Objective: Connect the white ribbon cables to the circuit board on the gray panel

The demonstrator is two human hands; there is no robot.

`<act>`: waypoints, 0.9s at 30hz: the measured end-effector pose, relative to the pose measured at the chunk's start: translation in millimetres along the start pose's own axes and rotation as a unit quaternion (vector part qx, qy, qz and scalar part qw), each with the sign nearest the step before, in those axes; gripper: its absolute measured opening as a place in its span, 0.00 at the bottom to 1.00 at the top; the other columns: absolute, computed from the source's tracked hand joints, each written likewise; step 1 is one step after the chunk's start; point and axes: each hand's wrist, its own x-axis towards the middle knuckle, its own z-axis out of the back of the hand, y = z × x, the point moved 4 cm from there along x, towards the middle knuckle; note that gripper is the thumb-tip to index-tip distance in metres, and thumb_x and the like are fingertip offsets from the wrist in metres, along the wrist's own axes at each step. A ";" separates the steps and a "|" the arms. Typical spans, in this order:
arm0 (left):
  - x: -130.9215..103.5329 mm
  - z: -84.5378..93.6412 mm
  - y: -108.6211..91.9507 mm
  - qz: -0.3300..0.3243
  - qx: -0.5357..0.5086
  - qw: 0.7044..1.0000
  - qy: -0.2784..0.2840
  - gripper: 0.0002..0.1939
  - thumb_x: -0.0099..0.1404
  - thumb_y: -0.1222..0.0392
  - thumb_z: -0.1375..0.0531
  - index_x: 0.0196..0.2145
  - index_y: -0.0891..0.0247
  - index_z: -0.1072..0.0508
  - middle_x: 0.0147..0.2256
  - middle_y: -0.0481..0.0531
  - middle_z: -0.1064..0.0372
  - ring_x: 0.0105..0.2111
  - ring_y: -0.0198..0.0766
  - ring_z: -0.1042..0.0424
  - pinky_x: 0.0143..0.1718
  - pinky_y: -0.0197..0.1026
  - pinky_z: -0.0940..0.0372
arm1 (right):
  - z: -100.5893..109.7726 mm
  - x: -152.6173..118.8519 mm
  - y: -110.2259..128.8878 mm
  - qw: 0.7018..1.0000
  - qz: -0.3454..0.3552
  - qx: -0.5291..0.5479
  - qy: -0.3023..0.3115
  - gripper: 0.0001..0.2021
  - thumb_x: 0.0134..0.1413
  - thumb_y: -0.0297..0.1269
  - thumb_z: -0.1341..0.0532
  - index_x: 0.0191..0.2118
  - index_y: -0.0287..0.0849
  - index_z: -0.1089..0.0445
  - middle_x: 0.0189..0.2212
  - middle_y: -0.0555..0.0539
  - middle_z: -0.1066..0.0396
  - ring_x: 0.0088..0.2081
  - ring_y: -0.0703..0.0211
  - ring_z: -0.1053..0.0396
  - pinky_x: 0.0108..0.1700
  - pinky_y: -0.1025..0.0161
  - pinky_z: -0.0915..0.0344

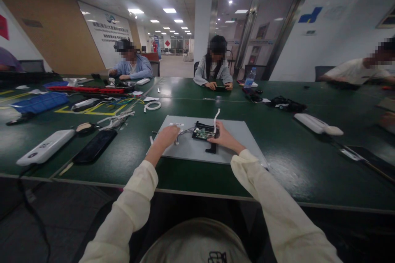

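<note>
On a grey board [182, 152] in front of me lies a black plastic frame with a green circuit board [202, 132]. My right hand [224, 136] grips the frame's right side, thumb at its near edge. From beside those fingers a white flat ribbon cable [217, 117] sticks up. My left hand [168, 135] is to the left of the frame with its fingers curled together. Grey wires [187, 130] run from near those fingertips to the circuit board. Exactly what the left fingers pinch is too small to make out.
Left are a white power bank [46, 146], a black phone [95, 146], a blue tray [41, 102] and a coiled white cable [152, 106]. Right lies a white device [317, 124]. Across the table stands a water bottle [250, 77], and several people sit around.
</note>
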 end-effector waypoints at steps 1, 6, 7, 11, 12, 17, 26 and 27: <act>0.6 1.6 0.6 0.000 -0.009 1.000 -0.012 0.13 0.63 0.64 0.52 0.36 0.65 0.28 0.38 0.60 0.31 0.42 0.41 0.32 0.48 0.42 0.40 | 0.0 0.0 -0.4 1.000 -0.001 0.002 0.000 0.43 0.36 0.42 0.32 0.57 0.41 0.53 0.55 0.38 0.44 0.56 0.49 0.44 0.58 0.53 0.48; 4.2 15.0 5.2 0.003 -0.121 0.986 -0.113 0.13 0.62 0.64 0.51 0.38 0.64 0.27 0.36 0.54 0.28 0.39 0.37 0.31 0.44 0.38 0.38 | 0.3 -0.1 -1.3 1.000 -0.010 0.009 0.004 0.43 0.35 0.43 0.31 0.57 0.42 0.53 0.55 0.38 0.44 0.56 0.49 0.44 0.58 0.51 0.47; 4.7 18.2 6.9 0.009 -0.145 0.981 -0.127 0.13 0.62 0.63 0.51 0.38 0.64 0.27 0.35 0.53 0.28 0.37 0.37 0.30 0.42 0.37 0.37 | 0.4 -0.2 -0.8 1.000 -0.008 0.008 0.006 0.43 0.35 0.43 0.31 0.57 0.42 0.53 0.55 0.38 0.45 0.56 0.49 0.44 0.58 0.51 0.47; 5.5 33.7 11.4 0.026 -0.155 0.975 -0.155 0.13 0.62 0.60 0.49 0.37 0.64 0.27 0.33 0.52 0.27 0.34 0.36 0.30 0.39 0.36 0.37 | 0.5 -0.7 1.6 1.000 -0.001 -0.002 0.011 0.43 0.37 0.43 0.32 0.57 0.41 0.54 0.55 0.38 0.46 0.56 0.49 0.45 0.58 0.53 0.48; 5.7 37.9 11.3 0.025 -0.132 0.978 -0.159 0.13 0.62 0.61 0.50 0.36 0.64 0.26 0.33 0.52 0.27 0.34 0.36 0.30 0.39 0.36 0.37 | 0.4 -0.8 1.8 1.000 -0.001 -0.005 0.012 0.43 0.37 0.43 0.32 0.57 0.41 0.54 0.55 0.38 0.46 0.56 0.49 0.45 0.58 0.53 0.48; 10.6 44.3 9.5 0.048 0.062 0.988 -0.135 0.14 0.63 0.66 0.53 0.34 0.67 0.27 0.33 0.58 0.30 0.35 0.41 0.30 0.38 0.40 0.37 | 0.4 -0.7 0.5 1.000 -0.002 -0.017 0.012 0.42 0.38 0.45 0.33 0.57 0.41 0.54 0.55 0.38 0.45 0.56 0.49 0.45 0.58 0.53 0.48; 26.6 20.0 15.6 -0.010 0.199 0.979 -0.047 0.12 0.61 0.73 0.51 0.34 0.71 0.28 0.37 0.62 0.34 0.41 0.43 0.32 0.38 0.39 0.35 | 0.7 -0.8 0.2 0.999 -0.011 -0.040 0.013 0.41 0.38 0.45 0.33 0.57 0.41 0.53 0.54 0.38 0.44 0.54 0.48 0.43 0.57 0.52 0.47; 27.4 19.2 18.3 -0.005 0.201 0.979 -0.045 0.12 0.61 0.73 0.51 0.34 0.71 0.28 0.38 0.61 0.34 0.40 0.43 0.32 0.37 0.40 0.35 | 0.8 -0.8 0.1 0.999 -0.012 -0.041 0.013 0.41 0.38 0.45 0.33 0.57 0.41 0.53 0.54 0.38 0.44 0.54 0.48 0.43 0.57 0.52 0.47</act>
